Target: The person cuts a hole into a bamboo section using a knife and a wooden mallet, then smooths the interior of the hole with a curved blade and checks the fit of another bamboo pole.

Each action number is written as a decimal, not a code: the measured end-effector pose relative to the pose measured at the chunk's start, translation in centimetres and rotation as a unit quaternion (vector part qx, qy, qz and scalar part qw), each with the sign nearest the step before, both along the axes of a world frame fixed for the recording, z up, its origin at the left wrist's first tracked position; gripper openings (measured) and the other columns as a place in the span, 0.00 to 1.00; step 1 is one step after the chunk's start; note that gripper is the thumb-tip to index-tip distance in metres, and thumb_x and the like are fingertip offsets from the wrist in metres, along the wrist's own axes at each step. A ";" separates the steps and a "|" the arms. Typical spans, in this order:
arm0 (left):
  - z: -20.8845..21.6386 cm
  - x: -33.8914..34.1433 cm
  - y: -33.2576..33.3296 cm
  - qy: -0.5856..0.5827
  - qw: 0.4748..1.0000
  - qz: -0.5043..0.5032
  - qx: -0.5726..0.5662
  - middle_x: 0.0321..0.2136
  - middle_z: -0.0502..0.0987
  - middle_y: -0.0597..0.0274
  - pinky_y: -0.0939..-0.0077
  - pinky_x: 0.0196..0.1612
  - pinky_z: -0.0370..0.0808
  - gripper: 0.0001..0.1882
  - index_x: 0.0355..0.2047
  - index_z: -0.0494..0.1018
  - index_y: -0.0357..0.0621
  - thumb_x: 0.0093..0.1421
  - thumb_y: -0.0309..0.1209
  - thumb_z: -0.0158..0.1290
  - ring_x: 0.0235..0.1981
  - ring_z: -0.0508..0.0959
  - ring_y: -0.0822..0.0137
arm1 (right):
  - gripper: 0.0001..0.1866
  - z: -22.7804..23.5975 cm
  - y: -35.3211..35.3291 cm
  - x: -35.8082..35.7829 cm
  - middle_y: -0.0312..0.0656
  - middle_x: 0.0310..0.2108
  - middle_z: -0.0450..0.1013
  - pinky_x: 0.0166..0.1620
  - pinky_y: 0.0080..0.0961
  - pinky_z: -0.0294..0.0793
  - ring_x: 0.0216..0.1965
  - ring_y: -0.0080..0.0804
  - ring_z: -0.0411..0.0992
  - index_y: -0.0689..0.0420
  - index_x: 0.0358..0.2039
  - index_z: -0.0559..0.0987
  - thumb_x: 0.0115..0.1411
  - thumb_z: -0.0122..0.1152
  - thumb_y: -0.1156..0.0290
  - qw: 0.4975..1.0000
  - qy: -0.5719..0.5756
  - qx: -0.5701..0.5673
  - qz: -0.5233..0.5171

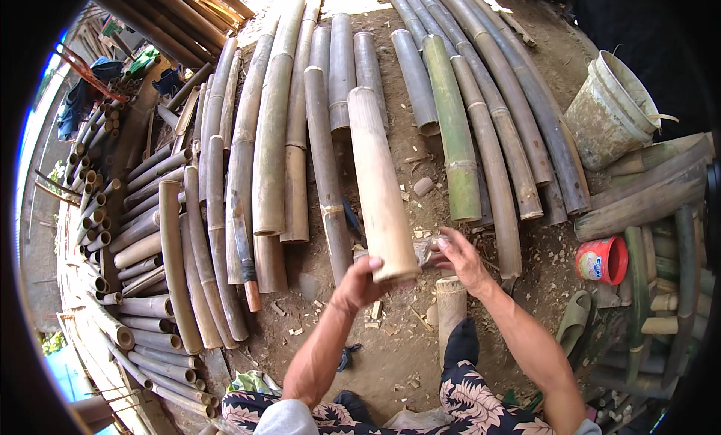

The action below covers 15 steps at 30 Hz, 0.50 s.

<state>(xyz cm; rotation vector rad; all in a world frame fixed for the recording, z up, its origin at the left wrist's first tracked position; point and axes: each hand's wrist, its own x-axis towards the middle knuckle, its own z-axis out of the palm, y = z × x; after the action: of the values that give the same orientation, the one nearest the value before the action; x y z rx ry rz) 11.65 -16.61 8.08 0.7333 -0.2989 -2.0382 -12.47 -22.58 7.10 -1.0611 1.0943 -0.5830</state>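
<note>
A pale, scraped bamboo section (pixel 381 187) lies lengthwise in front of me, its near end raised off the ground. My left hand (pixel 362 283) is closed round that near end from the left and below, the thumb on its side. Just right of this end is my right hand (pixel 464 261), its fingers bent around a small greyish thing that is blurred and partly hidden, so I cannot make out its kind. Under my right hand, beside my dark-socked foot, a short bamboo piece (pixel 451 307) points towards me.
Long bamboo poles (pixel 274 135) lie left and right of the pale section, one of them a green pole (pixel 454 150). More bamboo (pixel 154 247) is stacked far left. At right are a dirty white bucket (pixel 601 120), a red tub (pixel 601 261) and a sandal (pixel 574 321). Chips litter the soil.
</note>
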 end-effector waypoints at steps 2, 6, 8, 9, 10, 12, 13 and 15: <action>-0.6 -2.2 5.9 0.145 0.989 0.000 0.013 0.56 0.71 0.42 0.48 0.63 0.69 0.48 0.64 0.58 0.34 0.46 0.41 0.63 0.56 0.75 0.45 | 0.47 -0.6 1.3 1.8 0.55 0.53 0.71 0.54 0.36 0.75 0.50 0.39 0.74 0.60 0.66 0.58 0.61 0.56 0.36 0.978 -0.136 0.159 0.023; -4.5 -6.8 16.1 0.204 0.973 -0.032 0.103 0.59 0.70 0.41 0.43 0.66 0.62 0.51 0.65 0.58 0.37 0.39 0.37 0.66 0.60 0.71 0.45 | 0.50 -1.9 4.5 5.6 0.49 0.50 0.73 0.56 0.33 0.72 0.50 0.34 0.73 0.62 0.64 0.61 0.53 0.67 0.39 0.958 -0.215 0.185 0.047; -6.5 -6.9 19.8 0.195 0.972 -0.050 0.125 0.60 0.69 0.43 0.48 0.68 0.61 0.52 0.66 0.57 0.37 0.41 0.37 0.66 0.61 0.70 0.47 | 0.49 -2.1 7.0 5.5 0.50 0.51 0.72 0.57 0.34 0.71 0.53 0.35 0.71 0.64 0.64 0.61 0.52 0.71 0.46 0.980 -0.138 0.136 0.038; -7.6 -6.2 21.3 0.149 0.978 -0.066 0.132 0.61 0.68 0.45 0.51 0.68 0.60 0.52 0.67 0.56 0.38 0.42 0.38 0.67 0.62 0.69 0.48 | 0.49 -2.0 8.5 5.2 0.51 0.52 0.70 0.58 0.35 0.70 0.55 0.36 0.70 0.65 0.64 0.60 0.52 0.71 0.48 0.986 -0.121 0.110 0.026; -7.2 -6.4 21.4 0.134 0.983 -0.041 0.121 0.61 0.67 0.46 0.53 0.68 0.60 0.52 0.68 0.53 0.38 0.45 0.37 0.66 0.62 0.69 0.50 | 0.49 -1.9 9.8 4.3 0.52 0.53 0.69 0.59 0.35 0.69 0.56 0.38 0.69 0.65 0.64 0.59 0.51 0.72 0.51 0.992 -0.099 0.083 0.010; -5.5 -6.7 20.8 0.100 0.990 0.008 0.100 0.61 0.67 0.48 0.57 0.67 0.61 0.51 0.70 0.48 0.37 0.51 0.36 0.65 0.62 0.68 0.54 | 0.51 -3.6 12.4 2.9 0.54 0.56 0.67 0.61 0.37 0.66 0.59 0.41 0.67 0.67 0.65 0.57 0.51 0.73 0.52 0.998 -0.044 -0.034 -0.016; -5.4 -6.9 20.9 0.035 0.996 0.011 0.080 0.62 0.66 0.49 0.59 0.67 0.61 0.51 0.70 0.47 0.37 0.52 0.36 0.65 0.62 0.68 0.55 | 0.52 -3.7 13.7 2.7 0.55 0.57 0.66 0.62 0.38 0.65 0.60 0.42 0.65 0.68 0.65 0.56 0.50 0.73 0.52 0.996 -0.016 -0.088 -0.026; -5.2 -7.8 21.1 -0.095 0.995 0.017 0.039 0.62 0.65 0.51 0.61 0.66 0.62 0.52 0.70 0.46 0.37 0.55 0.37 0.66 0.62 0.68 0.58 | 0.55 -3.9 16.0 2.1 0.59 0.58 0.64 0.64 0.39 0.63 0.61 0.47 0.64 0.68 0.66 0.51 0.51 0.73 0.51 0.994 0.033 -0.099 -0.010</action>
<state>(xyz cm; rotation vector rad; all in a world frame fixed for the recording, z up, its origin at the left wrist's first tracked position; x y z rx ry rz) 3.87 4.45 2.87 0.9777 -0.3145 -1.9606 -10.38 -6.56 3.22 -1.2502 1.1216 -0.6875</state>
